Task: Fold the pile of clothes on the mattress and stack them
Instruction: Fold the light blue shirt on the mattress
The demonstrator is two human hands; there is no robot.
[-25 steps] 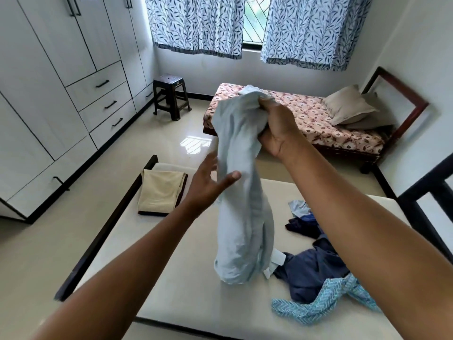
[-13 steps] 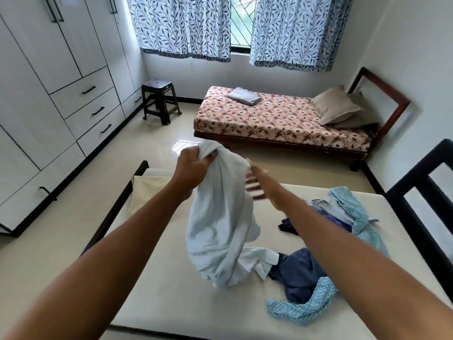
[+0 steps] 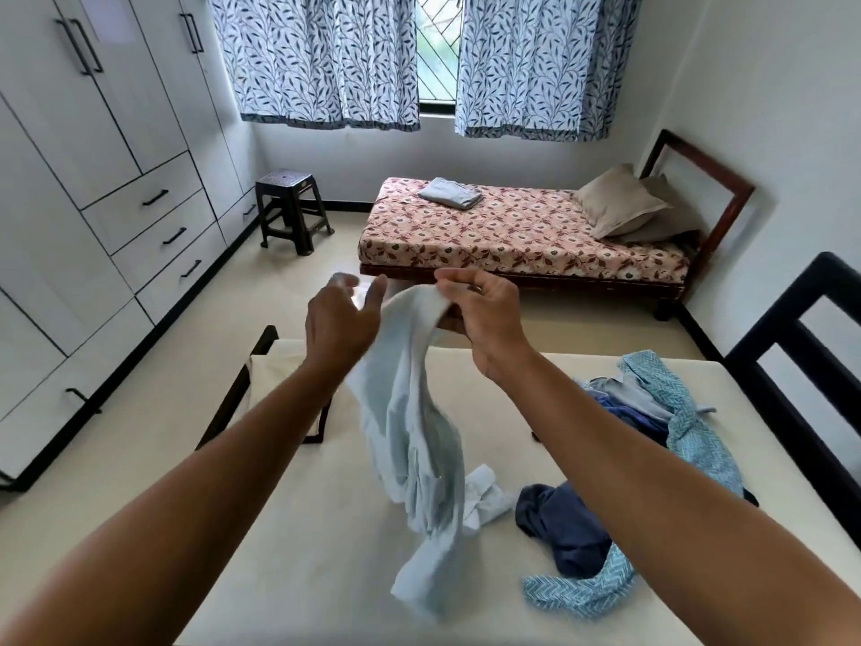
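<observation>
R hand (image 3: 484, 319) pinches top edge of pale blue garment (image 3: 410, 435) w/ curled fingers. L hand (image 3: 340, 319) sits just beside it, fingers spread wide, holding nothing, tips blurred. Garment hangs crumpled above mattress (image 3: 289, 552), mid-frame. Unfolded clothes pile (image 3: 566, 529) lies on mattress's right side. Folded beige cloth (image 3: 275, 380) is at far-left corner, partly behind L arm.

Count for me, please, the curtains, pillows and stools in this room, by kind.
Curtains: 2
Pillows: 2
Stool: 1
Total: 5
</observation>
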